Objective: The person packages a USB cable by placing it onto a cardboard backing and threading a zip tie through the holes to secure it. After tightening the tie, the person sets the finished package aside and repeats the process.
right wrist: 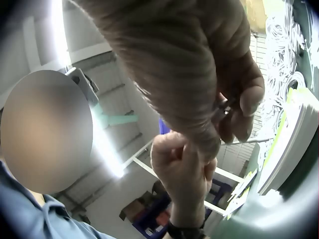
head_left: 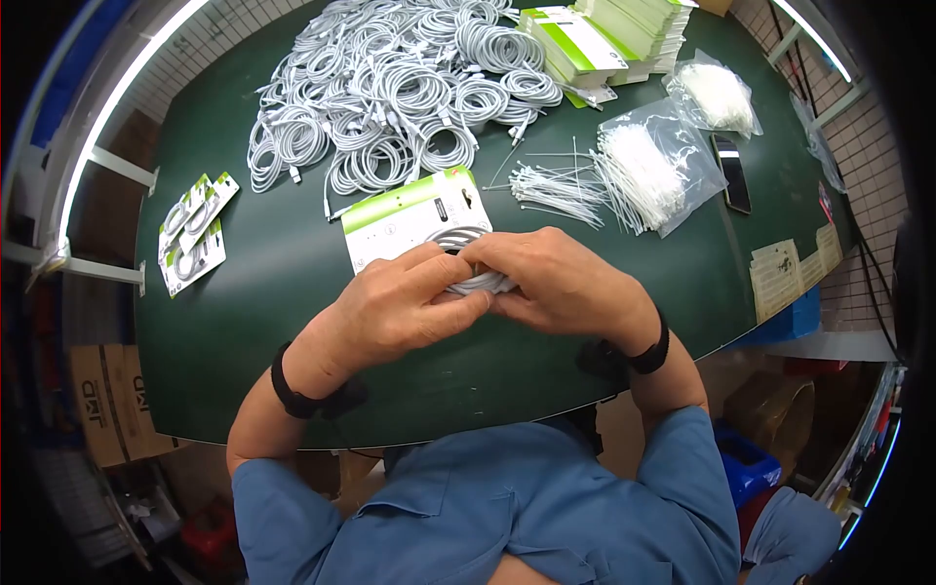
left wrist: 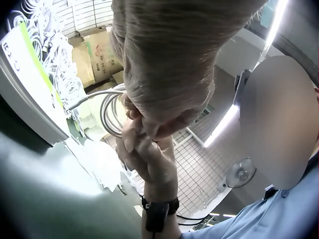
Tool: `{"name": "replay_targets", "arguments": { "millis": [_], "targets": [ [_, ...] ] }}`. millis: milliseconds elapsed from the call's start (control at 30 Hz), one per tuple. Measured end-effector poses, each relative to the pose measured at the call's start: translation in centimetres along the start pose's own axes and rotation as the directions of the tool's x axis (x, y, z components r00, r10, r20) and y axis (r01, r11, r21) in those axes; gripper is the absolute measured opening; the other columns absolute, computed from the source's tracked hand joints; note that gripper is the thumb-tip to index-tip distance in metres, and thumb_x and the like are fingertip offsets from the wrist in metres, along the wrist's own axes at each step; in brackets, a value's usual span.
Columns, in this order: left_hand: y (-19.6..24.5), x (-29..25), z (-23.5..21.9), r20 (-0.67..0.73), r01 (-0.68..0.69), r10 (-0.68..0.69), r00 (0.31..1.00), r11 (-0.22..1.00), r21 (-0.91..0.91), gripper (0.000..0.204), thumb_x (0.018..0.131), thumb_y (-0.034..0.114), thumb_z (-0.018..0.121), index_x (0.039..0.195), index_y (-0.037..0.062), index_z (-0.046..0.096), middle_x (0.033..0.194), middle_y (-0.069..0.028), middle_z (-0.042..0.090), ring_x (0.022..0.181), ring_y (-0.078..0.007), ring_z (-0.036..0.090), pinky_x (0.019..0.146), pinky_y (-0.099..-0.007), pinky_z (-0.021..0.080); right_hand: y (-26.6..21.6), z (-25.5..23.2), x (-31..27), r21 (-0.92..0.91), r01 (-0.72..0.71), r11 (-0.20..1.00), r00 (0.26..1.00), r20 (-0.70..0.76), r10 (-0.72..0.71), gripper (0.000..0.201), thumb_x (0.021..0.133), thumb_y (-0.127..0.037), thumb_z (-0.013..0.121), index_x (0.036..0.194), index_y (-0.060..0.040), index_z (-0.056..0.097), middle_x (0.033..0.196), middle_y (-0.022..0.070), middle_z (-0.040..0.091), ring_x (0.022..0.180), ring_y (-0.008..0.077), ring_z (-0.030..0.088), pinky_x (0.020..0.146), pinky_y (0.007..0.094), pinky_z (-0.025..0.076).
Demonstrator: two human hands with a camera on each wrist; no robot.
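Note:
A coiled white-grey cable [head_left: 480,283] is held between both hands above the near edge of a white and green card package [head_left: 395,216]. The left hand [head_left: 395,297] pinches the coil from the left, and the right hand [head_left: 561,283] grips it from the right, their fingertips close together. In the left wrist view, loops of the cable [left wrist: 110,112] stick out beyond the fingers of the right hand [left wrist: 149,157]. In the right wrist view, the right hand [right wrist: 199,74] covers most of the coil, with the left hand [right wrist: 184,174] below it.
A big heap of coiled cables [head_left: 390,88] lies at the back, beside stacked green-white packages [head_left: 604,44]. White zip ties [head_left: 561,190], bags of ties [head_left: 648,161] and a phone [head_left: 731,174] lie to the right. Several packed cards [head_left: 195,234] lie at the left of the green table [head_left: 263,341].

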State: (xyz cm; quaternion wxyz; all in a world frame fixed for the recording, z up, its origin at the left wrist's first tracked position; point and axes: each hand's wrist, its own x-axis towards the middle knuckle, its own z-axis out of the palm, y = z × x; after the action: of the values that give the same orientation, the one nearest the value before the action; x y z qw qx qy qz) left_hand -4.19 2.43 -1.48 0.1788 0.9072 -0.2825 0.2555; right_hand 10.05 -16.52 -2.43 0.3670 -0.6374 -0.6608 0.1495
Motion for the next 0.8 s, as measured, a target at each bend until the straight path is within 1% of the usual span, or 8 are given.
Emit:
{"name": "replay_targets", "arguments": {
  "millis": [33,133,300,433,533,667,700,800],
  "targets": [
    [0.1,0.0,-0.2,0.014,-0.001,0.001,1.000,1.000,-0.003,0.028,0.070,0.006,0.077,0.098,0.0105,0.072,0.096,-0.0033,0.062,0.073,-0.0173,0.060,0.048,-0.0289,0.049,-0.2,-0.5,-0.1,0.010,-0.003,1.000,1.000,-0.009,0.003,0.036,0.082,-0.003,0.076,0.115,-0.0037,0.063,0.103,0.0109,0.070,0.087,0.0314,0.071,0.074,0.0365,0.057],
    [0.5,0.2,-0.9,0.097,-0.004,0.015,0.995,0.994,-0.108,0.033,0.069,0.004,0.079,0.102,0.0064,0.074,0.094,-0.0086,0.065,0.071,-0.0207,0.062,0.052,-0.0300,0.050,-1.2,-2.5,-0.4,0.338,-0.165,0.927,0.984,0.114,0.134,0.037,0.082,-0.006,0.081,0.115,-0.0047,0.064,0.095,0.0107,0.071,0.080,0.0267,0.072,0.071,0.0347,0.056],
    [0.5,0.4,-1.1,0.126,-0.041,0.050,0.991,0.996,-0.077,0.034,0.069,0.003,0.080,0.103,0.0064,0.075,0.095,-0.0090,0.066,0.070,-0.0207,0.063,0.051,-0.0302,0.050,0.5,-1.5,-1.3,0.374,-0.069,0.925,0.997,-0.001,0.075,0.040,0.080,-0.010,0.085,0.115,-0.0054,0.066,0.094,0.0101,0.072,0.078,0.0236,0.072,0.069,0.0330,0.056],
    [-0.2,0.6,-1.2,0.144,-0.007,0.025,0.989,0.992,-0.129,0.033,0.071,0.003,0.080,0.104,0.0065,0.075,0.097,-0.0095,0.067,0.073,-0.0216,0.065,0.052,-0.0310,0.051,0.7,-1.6,-1.4,0.263,-0.058,0.963,0.998,-0.010,0.063,0.033,0.081,-0.008,0.083,0.110,-0.0047,0.068,0.092,0.0098,0.072,0.079,0.0252,0.073,0.067,0.0331,0.056],
    [-0.9,0.8,-1.2,0.048,-0.028,0.039,0.998,0.980,-0.197,0.032,0.073,0.002,0.081,0.104,0.0061,0.075,0.097,-0.0097,0.068,0.075,-0.0233,0.067,0.055,-0.0312,0.054,1.0,-1.4,-1.4,0.085,0.176,0.981,0.967,-0.204,-0.155,0.027,0.081,-0.006,0.082,0.106,-0.0047,0.071,0.092,0.0097,0.072,0.078,0.0261,0.073,0.066,0.0336,0.056],
    [-2.6,0.1,-0.6,0.023,-0.046,0.052,0.998,0.977,-0.209,0.033,0.076,0.002,0.081,0.108,0.0082,0.075,0.114,-0.0103,0.068,0.092,-0.0251,0.070,0.061,-0.0310,0.058,0.8,-0.5,-0.9,-0.025,0.196,0.980,0.932,-0.306,-0.194,0.025,0.081,-0.002,0.081,0.104,-0.0040,0.071,0.093,0.0106,0.072,0.078,0.0274,0.073,0.065,0.0345,0.057],
    [-2.4,-0.1,-0.3,0.012,-0.040,0.044,0.999,0.976,-0.214,0.033,0.076,0.002,0.081,0.108,0.0082,0.075,0.114,-0.0103,0.068,0.092,-0.0251,0.070,0.061,-0.0310,0.058,1.0,-0.5,-1.1,-0.024,0.191,0.981,0.937,-0.293,-0.190,0.025,0.081,-0.002,0.081,0.104,-0.0040,0.071,0.093,0.0106,0.072,0.078,0.0274,0.073,0.065,0.0345,0.057],
    [-2.1,-0.5,0.4,-0.187,0.133,-0.178,0.966,0.964,-0.232,0.042,0.078,0.005,0.084,0.119,0.0091,0.073,0.122,-0.0164,0.066,0.107,-0.0296,0.068,0.075,-0.0353,0.060,2.4,-0.7,-0.9,-0.113,0.124,0.986,0.910,-0.383,-0.158,0.027,0.081,0.002,0.080,0.106,-0.0027,0.072,0.094,0.0119,0.072,0.079,0.0267,0.073,0.066,0.0337,0.057]
  ]
}}
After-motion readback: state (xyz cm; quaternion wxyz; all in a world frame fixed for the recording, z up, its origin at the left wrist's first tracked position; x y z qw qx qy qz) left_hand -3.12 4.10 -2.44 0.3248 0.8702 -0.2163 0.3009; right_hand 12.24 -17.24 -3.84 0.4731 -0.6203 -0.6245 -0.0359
